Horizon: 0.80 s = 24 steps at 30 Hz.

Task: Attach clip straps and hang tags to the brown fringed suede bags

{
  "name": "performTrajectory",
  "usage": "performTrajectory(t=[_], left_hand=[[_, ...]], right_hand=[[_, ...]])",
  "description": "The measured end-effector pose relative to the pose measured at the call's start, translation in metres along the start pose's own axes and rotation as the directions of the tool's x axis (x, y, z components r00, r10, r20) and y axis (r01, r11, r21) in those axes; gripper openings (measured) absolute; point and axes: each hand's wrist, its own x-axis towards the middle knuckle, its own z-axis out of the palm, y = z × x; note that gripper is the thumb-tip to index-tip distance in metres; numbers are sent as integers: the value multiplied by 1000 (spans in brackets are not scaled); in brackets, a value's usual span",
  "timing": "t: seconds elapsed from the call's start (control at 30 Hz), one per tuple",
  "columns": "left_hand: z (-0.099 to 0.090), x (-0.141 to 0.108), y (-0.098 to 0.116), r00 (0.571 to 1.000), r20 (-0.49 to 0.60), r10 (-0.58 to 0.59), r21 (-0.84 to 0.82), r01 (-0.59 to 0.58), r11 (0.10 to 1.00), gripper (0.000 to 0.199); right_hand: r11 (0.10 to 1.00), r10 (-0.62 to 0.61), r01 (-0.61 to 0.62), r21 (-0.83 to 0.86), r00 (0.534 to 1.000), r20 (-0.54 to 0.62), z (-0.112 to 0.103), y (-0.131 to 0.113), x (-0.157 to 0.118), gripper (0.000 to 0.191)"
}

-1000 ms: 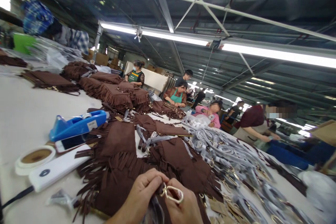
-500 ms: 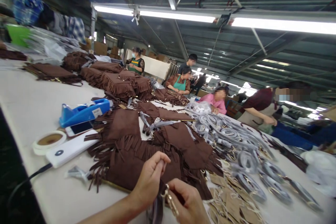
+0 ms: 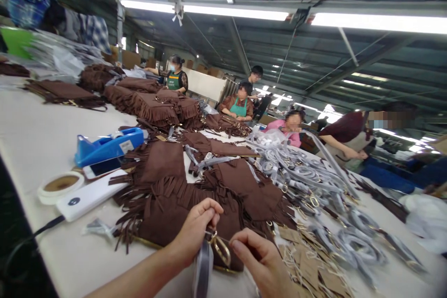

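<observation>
My left hand (image 3: 200,226) is closed around the end of a plastic-wrapped strap (image 3: 203,267) with a gold clasp (image 3: 221,249). The strap hangs down below the fist, and the clasp sticks out to the right. My right hand (image 3: 260,258) pinches a thin strand that runs from near the clasp; what it belongs to is too fine to make out. Beneath both hands lies a brown fringed bag (image 3: 167,223) with a gold-coloured zip edge. More brown bags (image 3: 240,179) lie just beyond it.
Brown paper tags (image 3: 305,260) with white strings and a heap of wrapped straps (image 3: 296,167) cover the right side. To the left are a blue tape dispenser (image 3: 108,146), a phone (image 3: 103,167), a tape roll (image 3: 61,186) and a cabled white power bank (image 3: 89,198). Co-workers sit and stand beyond.
My right hand has moved off the gold clasp to the right, and a thin strand now shows between the hands. Among the straps at right, one now stretches upward near a co-worker.
</observation>
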Motion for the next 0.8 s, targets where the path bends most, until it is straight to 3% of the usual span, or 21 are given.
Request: performTrajectory(t=[0.1,0.27,0.33,0.43,0.5,0.57,0.67,0.8], left_hand=[[2,0,-2,1000,9,9,23,-9,1000,25],[5,0,-6,1000,-10,15,91,-14,996,25],[6,1,-7,1000,-25,6,117,-3,993,26],[4,4,-9,999,-34,23,147,-18,989,26],[2,6,-10,999,-27,29,150,-25,988,25],[1,7,-12,999,-25,31,146,-27,989,26],[-1,9,-16,999,-43,25,133,-19,991,26],[-1,10,-25,997,-74,-18,111,26,994,27]], right_hand=[[1000,-16,16,13,1000,13,9,-5,3,38],[991,59,-62,120,998,29,18,-22,11,42],[995,3,-4,97,1000,10,15,-32,15,43],[991,-129,130,-14,989,78,9,-49,21,33],[981,-135,154,-120,979,154,7,-58,24,16],[957,-95,142,-254,977,190,8,-65,26,15],[876,-105,183,-446,976,193,14,-70,27,15],[722,-213,303,-622,953,216,28,-64,29,13]])
